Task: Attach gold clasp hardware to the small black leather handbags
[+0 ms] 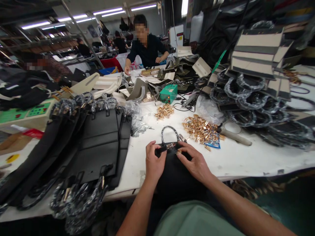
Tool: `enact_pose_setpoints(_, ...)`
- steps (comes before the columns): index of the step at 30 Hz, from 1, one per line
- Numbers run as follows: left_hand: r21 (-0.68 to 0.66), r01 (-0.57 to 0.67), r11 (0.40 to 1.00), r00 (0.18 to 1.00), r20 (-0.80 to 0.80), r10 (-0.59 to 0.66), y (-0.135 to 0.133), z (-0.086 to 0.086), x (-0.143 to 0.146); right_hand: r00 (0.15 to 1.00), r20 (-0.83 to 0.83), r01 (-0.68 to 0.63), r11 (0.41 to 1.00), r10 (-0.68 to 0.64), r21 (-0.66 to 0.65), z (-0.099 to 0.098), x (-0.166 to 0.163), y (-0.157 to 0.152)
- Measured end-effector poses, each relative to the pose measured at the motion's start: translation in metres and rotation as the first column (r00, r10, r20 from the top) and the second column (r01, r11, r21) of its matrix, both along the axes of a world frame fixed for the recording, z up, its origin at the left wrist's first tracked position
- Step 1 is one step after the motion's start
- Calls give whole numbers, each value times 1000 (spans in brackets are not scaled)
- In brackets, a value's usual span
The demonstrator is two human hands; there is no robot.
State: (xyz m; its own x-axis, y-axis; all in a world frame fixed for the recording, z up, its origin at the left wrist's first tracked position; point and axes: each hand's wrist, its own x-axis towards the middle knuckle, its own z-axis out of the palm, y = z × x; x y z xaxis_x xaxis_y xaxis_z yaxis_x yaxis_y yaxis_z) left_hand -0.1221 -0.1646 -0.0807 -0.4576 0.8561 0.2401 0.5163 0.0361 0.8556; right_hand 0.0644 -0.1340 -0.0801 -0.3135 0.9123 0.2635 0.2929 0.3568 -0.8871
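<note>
A black handbag (pixel 176 180) lies at the table's near edge, its wrapped handle (pixel 169 130) arching away from me. My left hand (pixel 154 162) pinches a black strap tab at the bag's top edge. My right hand (pixel 194 162) rests on the bag just to the right, its fingertips on a small gold fitting (pixel 178 151) near the strap. Both hands meet over the bag's closure. A pile of gold metal fittings (pixel 200 130) lies just beyond my right hand.
Stacked black bags (pixel 98 144) with wrapped handles fill the left. A smaller gold pile (pixel 164 111) and a green box (pixel 168 93) sit mid-table. Wrapped handles and striped bags (pixel 256 98) crowd the right. A person in black (pixel 147 46) works at the far end; others sit at the left.
</note>
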Motion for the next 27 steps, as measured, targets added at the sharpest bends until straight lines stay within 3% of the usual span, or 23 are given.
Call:
enact_pose_setpoints(3,-69,-27,997,924,379,52,0,1,4,1000,15,18,999,-19,51,2,5,10)
enact_pose_setpoints(7,-124,-72,990,757,639,135,3,5,7,992,112,-61,993,50,99,11,13,26)
enact_pose_setpoints(9,-168,-32,985,612,776,152,4,9,7,977,190,-122,987,100,105,15,18,33)
enact_pose_setpoints(12,-223,175,959,322,933,158,6,16,7,943,304,-178,977,135,120,20,22,41)
enact_pose_setpoints(14,-190,305,933,128,979,158,7,19,7,929,347,-188,971,128,147,24,23,43)
enact_pose_setpoints(16,-95,363,927,-2,995,103,8,21,7,929,346,-190,971,130,147,29,21,42)
enact_pose_setpoints(20,37,350,936,-121,993,6,12,22,8,972,225,-81,994,64,67,44,15,39)
enact_pose_setpoints(23,50,321,946,-174,985,7,12,21,8,980,195,10,990,-38,142,51,14,43)
enact_pose_setpoints(27,90,311,946,-241,970,-13,10,17,6,928,359,-189,958,102,217,44,21,53)
